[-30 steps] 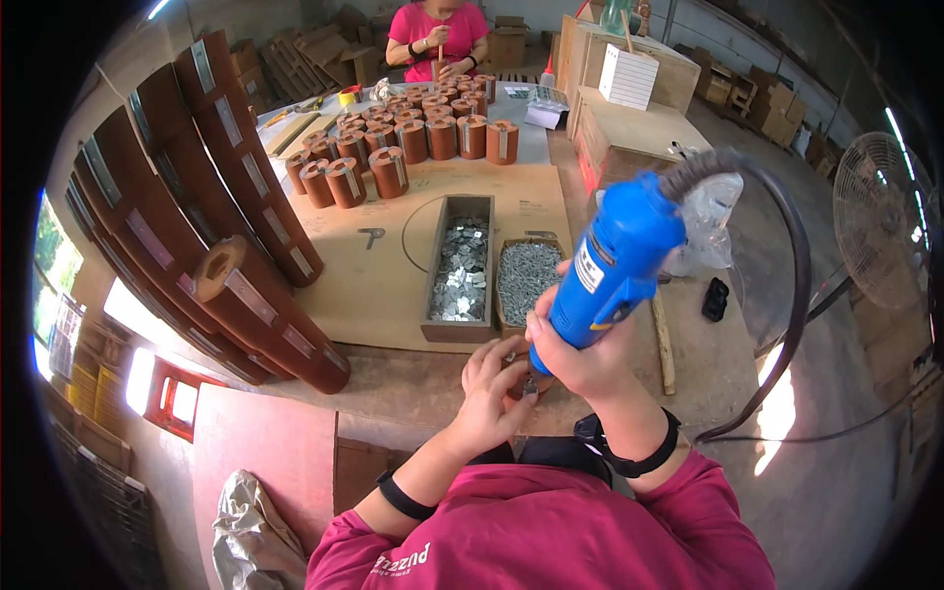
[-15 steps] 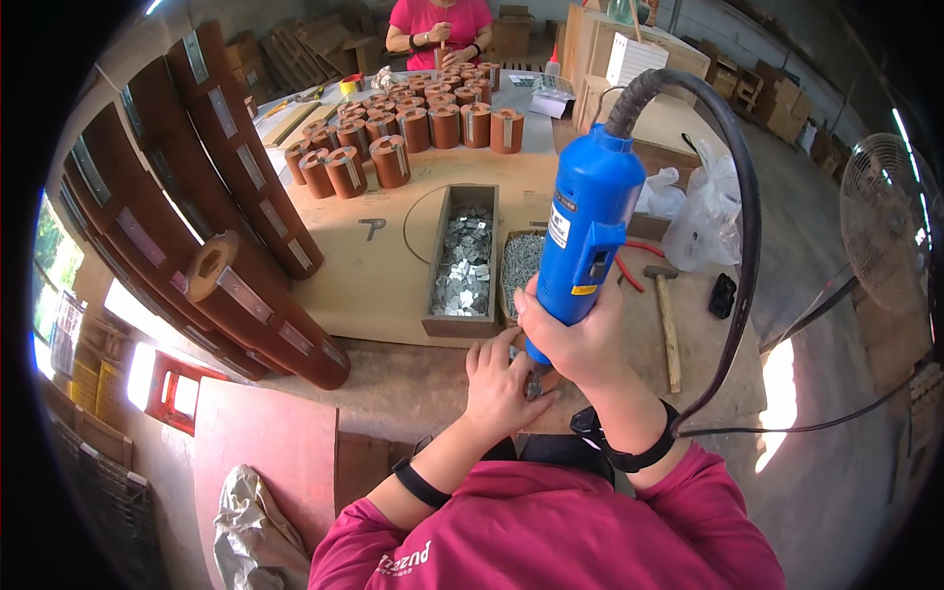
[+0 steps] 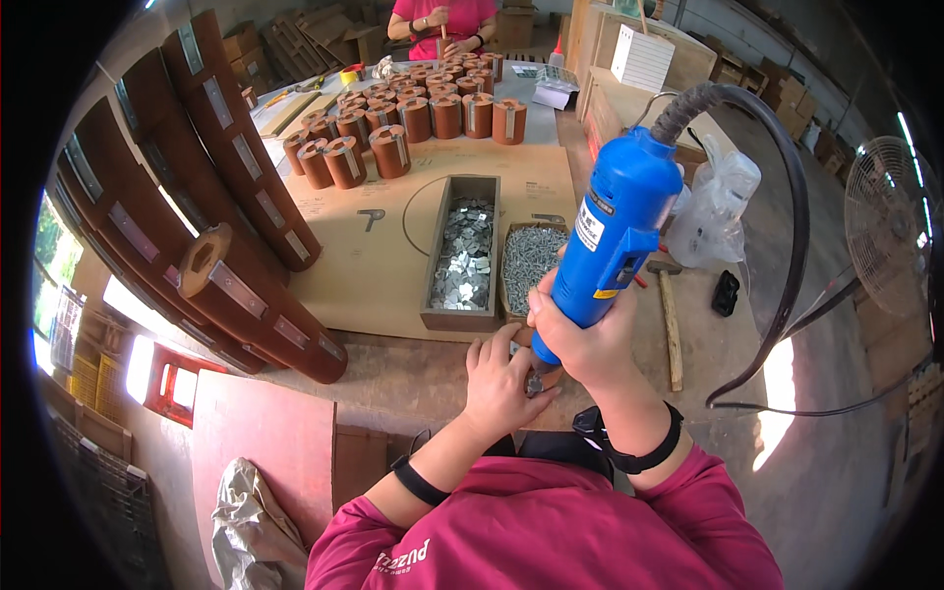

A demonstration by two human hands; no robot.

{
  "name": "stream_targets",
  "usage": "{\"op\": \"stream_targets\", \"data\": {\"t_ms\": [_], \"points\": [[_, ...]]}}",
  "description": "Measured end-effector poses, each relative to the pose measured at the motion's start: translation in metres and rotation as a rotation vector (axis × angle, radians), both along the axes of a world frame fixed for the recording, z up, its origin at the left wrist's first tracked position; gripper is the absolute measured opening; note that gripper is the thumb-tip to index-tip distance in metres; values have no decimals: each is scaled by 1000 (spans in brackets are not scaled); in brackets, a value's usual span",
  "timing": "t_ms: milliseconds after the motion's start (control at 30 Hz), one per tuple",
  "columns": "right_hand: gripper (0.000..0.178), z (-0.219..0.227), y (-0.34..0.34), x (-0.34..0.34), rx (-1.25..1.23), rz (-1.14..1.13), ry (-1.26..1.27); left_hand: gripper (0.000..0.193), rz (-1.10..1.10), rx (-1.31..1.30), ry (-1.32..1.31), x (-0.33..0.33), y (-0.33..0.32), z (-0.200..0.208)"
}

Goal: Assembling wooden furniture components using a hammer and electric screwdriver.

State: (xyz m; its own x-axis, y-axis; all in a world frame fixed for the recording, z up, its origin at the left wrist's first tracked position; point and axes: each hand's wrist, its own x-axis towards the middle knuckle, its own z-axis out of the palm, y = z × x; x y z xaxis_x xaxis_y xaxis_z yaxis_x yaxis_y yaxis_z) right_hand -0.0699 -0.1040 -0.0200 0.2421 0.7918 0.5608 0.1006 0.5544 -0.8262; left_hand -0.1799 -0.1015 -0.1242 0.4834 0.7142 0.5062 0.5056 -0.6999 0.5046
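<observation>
My right hand (image 3: 590, 339) is wrapped round a blue electric screwdriver (image 3: 615, 221), which leans with its cabled top up and to the right. Its lower end points down at the fingers of my left hand (image 3: 499, 382). That hand is closed, its thumb and fingers around a small reddish-brown piece with a shiny metal bit on it, mostly hidden beneath the fingers and the tool tip. Just beyond the hands, a box of screws (image 3: 532, 264) stands beside a long wooden tray (image 3: 430, 295) of small metal plates.
Tall brown columns with metal strips (image 3: 265, 315) lean at the left. Many short brown cylinders (image 3: 390, 152) stand at the back, before a co-worker in pink (image 3: 442, 18). A hammer (image 3: 671, 329), a black object (image 3: 725, 293) and plastic bags (image 3: 710, 211) lie right; the screwdriver's cable (image 3: 798, 236) loops there.
The screwdriver's upper body has tilted to the right and its cable has swung right with it. My left hand stays nearly in place. The view has shifted slightly.
</observation>
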Motion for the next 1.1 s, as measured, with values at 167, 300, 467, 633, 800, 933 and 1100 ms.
{"op": "stream_targets", "data": {"t_ms": [167,300,467,633,800,933,1100], "points": [[43,0,-3,2,-15,-6,31,42,0,-7,12,1,-1,1],[45,4,-6,5,-91,-33,161,42,14,11,23,0,0,3],[52,-3,-15,27,-13,-16,498,42,-8,-64,42,-3,0,7],[42,-27,-36,75,-72,-104,735,38,-273,-119,17,-26,22,17],[44,-72,-49,91,-340,-277,614,40,-141,33,207,-55,26,28],[34,-115,-41,96,-530,-323,613,36,13,-201,28,-35,-1,31],[26,-142,-46,99,-690,-295,659,33,-84,-224,-174,-19,8,14]]}}
